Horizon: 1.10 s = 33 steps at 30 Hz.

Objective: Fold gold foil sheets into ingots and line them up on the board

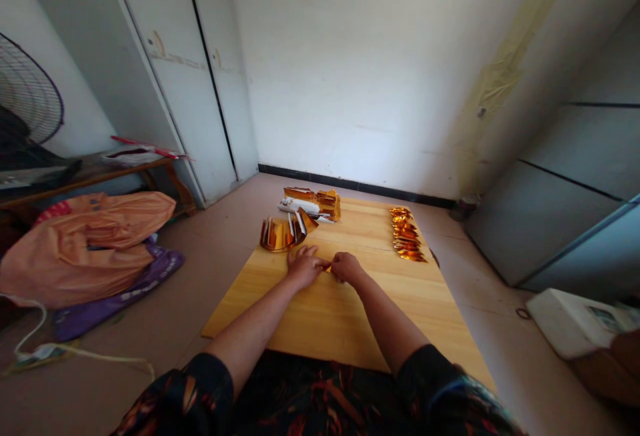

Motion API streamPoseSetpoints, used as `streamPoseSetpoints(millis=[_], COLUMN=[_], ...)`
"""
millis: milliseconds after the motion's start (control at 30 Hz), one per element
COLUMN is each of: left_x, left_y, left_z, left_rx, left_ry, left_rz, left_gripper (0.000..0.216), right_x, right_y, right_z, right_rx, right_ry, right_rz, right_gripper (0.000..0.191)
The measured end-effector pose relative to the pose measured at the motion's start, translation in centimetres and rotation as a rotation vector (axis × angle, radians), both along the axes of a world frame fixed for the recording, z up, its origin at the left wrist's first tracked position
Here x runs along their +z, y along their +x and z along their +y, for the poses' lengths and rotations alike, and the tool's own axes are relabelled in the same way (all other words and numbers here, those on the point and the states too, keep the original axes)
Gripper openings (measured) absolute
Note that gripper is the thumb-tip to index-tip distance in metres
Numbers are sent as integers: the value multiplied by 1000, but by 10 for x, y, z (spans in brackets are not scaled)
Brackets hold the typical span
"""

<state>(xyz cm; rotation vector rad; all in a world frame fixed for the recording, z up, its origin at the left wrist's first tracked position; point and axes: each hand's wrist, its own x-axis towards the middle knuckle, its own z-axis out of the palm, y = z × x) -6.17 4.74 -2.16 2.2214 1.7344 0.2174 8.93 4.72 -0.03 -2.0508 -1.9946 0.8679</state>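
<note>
A small piece of gold foil paper (329, 269) lies low over the wooden table (400, 309), mostly hidden between my hands. My left hand (304, 268) rests palm down with some fingers spread on the wood, while its thumb side grips the foil's left edge. Closed fingers of my right hand (347, 267) pinch the other edge. Just beyond my left hand stands a curved bundle of gold foil sheets (280, 233) with pale backs. Farther back is another gold foil stack (329, 204) beside a white wrapped packet (299, 206). At the table's right, folded shiny gold foil pieces (407, 236) form a row.
Left of the table, an orange bag (90, 243) and a purple bag (120, 293) sit near a white cable (100, 354). A wooden bench (170, 176) and a fan (30, 89) are behind them. A white box (575, 323) stands on the right floor.
</note>
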Motion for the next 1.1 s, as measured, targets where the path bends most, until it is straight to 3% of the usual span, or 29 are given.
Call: streamPoseSetpoints(millis=[200,667,900,1100], left_x=[-1,-3,-1,4], left_y=[-9,-6,-6,-6], left_z=[3,4,3,1], left_rx=[-87,-65,-73,-68], left_ry=[-9,8,-8,-43], left_rz=[12,17,16,13], left_gripper=[35,35,34,35], right_x=[1,9,6,10], right_y=[-3,-18,-8,7], right_z=[-3,-4,-3,-7], right_rx=[-12,-96,-61,-81], right_ry=[55,31,61,-11], right_rz=[-58,-188,-187,-132], right_gripper=[26,43,33,18])
